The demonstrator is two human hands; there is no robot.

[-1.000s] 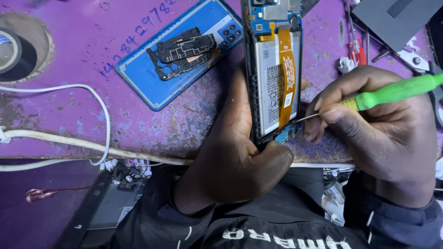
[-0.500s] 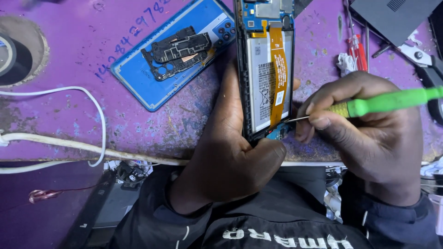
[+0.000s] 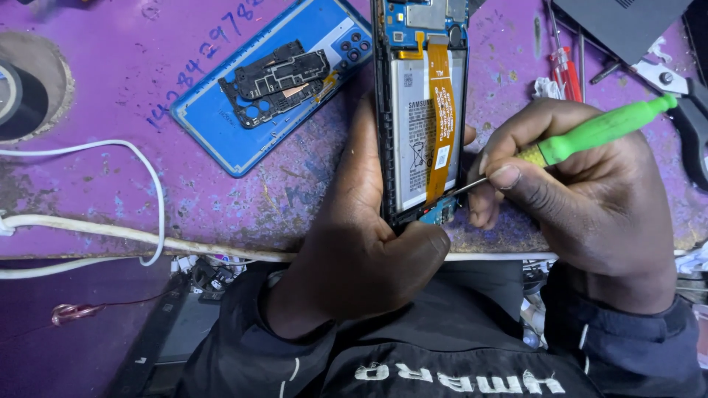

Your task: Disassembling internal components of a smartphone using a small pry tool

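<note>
Our left hand (image 3: 369, 258) grips the opened phone (image 3: 422, 110) at the bench's (image 3: 221, 199) near edge; right hand (image 3: 590, 199) pinches the green screwdriver (image 3: 590, 135). A slip could puncture the battery (image 3: 413, 140).

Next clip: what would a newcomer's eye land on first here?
Centre frame, the opened phone with its battery and orange ribbon cable bare, gripped from below by the left hand. The right hand sets a green-handled screwdriver against its lower edge. Upper left on the purple bench lies the blue back cover.
</note>
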